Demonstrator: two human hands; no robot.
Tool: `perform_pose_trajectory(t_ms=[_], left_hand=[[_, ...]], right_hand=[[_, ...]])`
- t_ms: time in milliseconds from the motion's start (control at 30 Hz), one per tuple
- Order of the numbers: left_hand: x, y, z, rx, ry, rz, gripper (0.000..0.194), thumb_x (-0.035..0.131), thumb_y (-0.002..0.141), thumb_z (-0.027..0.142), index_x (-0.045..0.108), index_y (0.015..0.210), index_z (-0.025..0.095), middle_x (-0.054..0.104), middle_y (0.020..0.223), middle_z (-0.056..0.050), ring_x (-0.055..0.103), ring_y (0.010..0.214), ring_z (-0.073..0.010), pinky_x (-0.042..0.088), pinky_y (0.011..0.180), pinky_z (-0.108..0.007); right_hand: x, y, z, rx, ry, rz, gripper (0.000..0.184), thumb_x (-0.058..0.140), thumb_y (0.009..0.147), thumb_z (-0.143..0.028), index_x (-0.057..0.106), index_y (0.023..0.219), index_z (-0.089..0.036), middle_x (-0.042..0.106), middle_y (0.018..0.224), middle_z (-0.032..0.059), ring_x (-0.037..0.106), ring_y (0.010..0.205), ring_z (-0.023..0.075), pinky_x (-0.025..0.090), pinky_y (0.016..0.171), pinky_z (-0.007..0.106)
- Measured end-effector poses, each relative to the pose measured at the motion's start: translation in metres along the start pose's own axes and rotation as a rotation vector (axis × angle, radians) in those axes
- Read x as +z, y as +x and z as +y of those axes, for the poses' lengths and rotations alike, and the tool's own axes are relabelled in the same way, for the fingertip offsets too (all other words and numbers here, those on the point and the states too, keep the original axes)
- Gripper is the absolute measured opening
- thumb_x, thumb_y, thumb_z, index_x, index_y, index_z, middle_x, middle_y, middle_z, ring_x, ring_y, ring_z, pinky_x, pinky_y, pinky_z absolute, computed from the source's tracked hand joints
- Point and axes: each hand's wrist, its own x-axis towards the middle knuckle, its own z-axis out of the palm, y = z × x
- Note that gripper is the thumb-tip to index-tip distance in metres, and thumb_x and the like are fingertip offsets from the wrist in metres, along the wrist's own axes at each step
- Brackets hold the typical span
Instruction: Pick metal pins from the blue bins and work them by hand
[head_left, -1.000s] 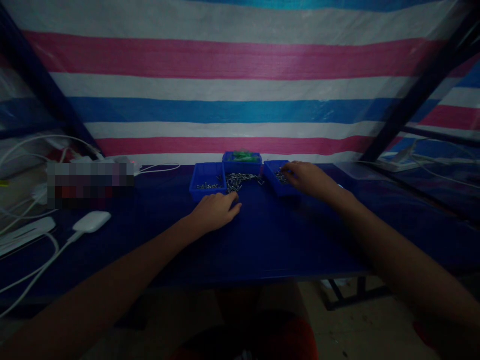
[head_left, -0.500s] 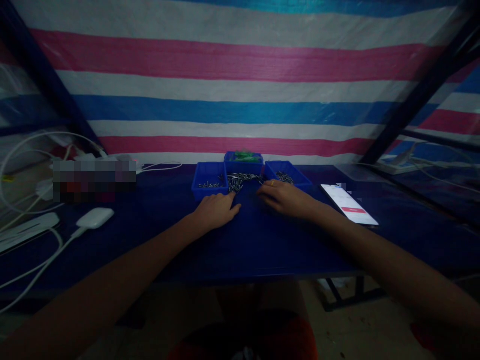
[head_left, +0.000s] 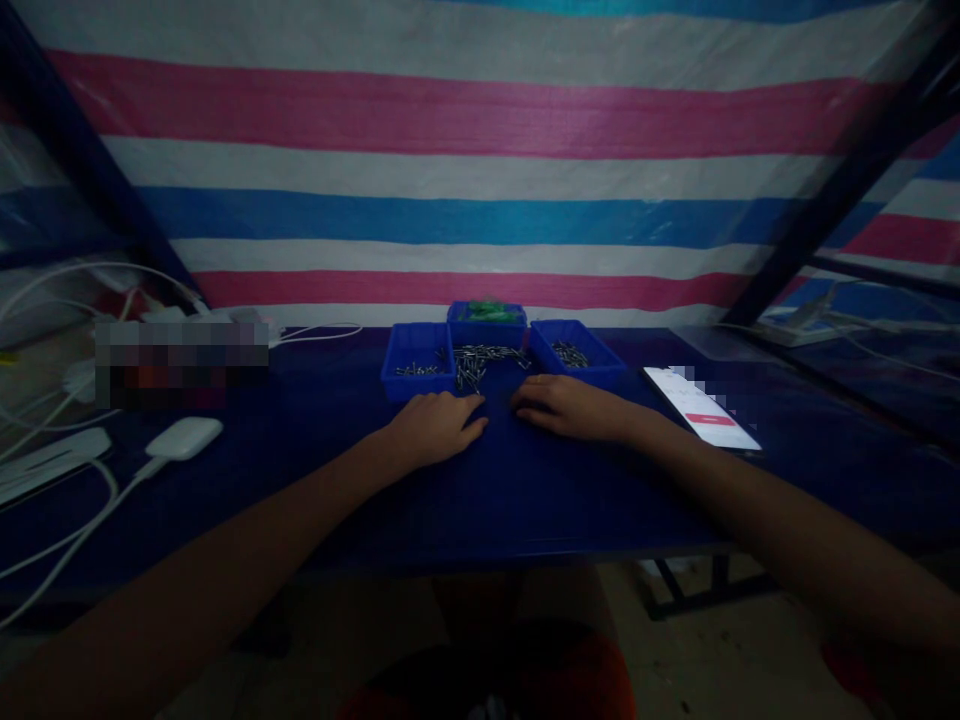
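Observation:
Small metal pins or screws, too small to tell which, lie in a loose pile on the blue table. My left hand rests just in front of the pile's left part, thumb apart from the fingers; a tiny metal piece shows by its index fingertip. Opposite it, my right hand lies on the table with its fingers curled in towards the thumb; what they hold, if anything, is hidden. A left blue bin and a right blue bin hold similar metal pieces.
A rear blue bin contains green items. To the right lies a lit phone. White cables and a white charger occupy the left side. A striped sheet hangs behind the table.
Both hands have drawn back slightly towards me from the metal pile, uncovering more of it. The bins have stayed in place; the camera view has shifted a little.

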Motion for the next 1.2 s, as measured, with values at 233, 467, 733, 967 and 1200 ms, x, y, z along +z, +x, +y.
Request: perform_pose_trajectory(t_ms=[233,467,733,967,1200], left_hand=[[-0.003,-0.005,0.010,0.274,-0.059,0.023,0.038,0.033,0.089,0.040,0.049,0.120,0.026,0.066,0.087,-0.005,0.061,0.075,-0.0183,0.044,0.063,-0.029],[-0.005,-0.006,0.012,0.387,-0.148,0.115,0.027,0.042,0.086,0.031,0.058,0.105,0.023,0.060,0.099,-0.002,0.056,0.089,-0.0156,0.043,0.072,-0.026],[-0.007,-0.006,0.013,0.385,-0.147,0.122,0.020,0.042,0.085,0.030,0.059,0.091,0.020,0.061,0.090,-0.002,0.054,0.086,-0.0156,0.042,0.071,-0.026],[-0.002,0.001,0.006,0.295,-0.120,0.144,0.020,0.042,0.086,0.029,0.056,0.093,0.017,0.061,0.084,-0.003,0.055,0.077,-0.0143,0.041,0.066,-0.025],[-0.002,0.001,0.006,0.259,-0.091,0.167,0.019,0.041,0.086,0.029,0.057,0.091,0.018,0.061,0.081,-0.002,0.056,0.076,-0.0147,0.039,0.061,-0.025]], right_hand=[[0.002,-0.001,-0.001,0.011,-0.023,0.019,0.023,0.043,0.086,-0.023,0.054,0.105,-0.014,0.058,0.095,0.0090,0.054,0.087,0.0174,0.043,0.079,0.031],[0.004,0.001,-0.005,0.002,0.003,0.039,0.029,0.044,0.084,-0.019,0.051,0.112,-0.014,0.056,0.101,0.0107,0.053,0.091,0.0184,0.042,0.080,0.033],[0.004,0.002,-0.004,-0.003,-0.020,0.011,0.012,0.044,0.085,-0.019,0.055,0.087,-0.017,0.055,0.084,0.0059,0.051,0.079,0.0160,0.042,0.073,0.031],[0.001,0.000,-0.009,-0.011,0.016,0.049,0.011,0.041,0.086,-0.020,0.052,0.087,-0.015,0.054,0.082,0.0054,0.050,0.075,0.0143,0.041,0.072,0.029],[-0.005,-0.001,-0.016,0.008,0.067,0.056,0.011,0.040,0.087,-0.022,0.050,0.086,-0.017,0.055,0.079,0.0042,0.050,0.070,0.0131,0.040,0.066,0.027]])
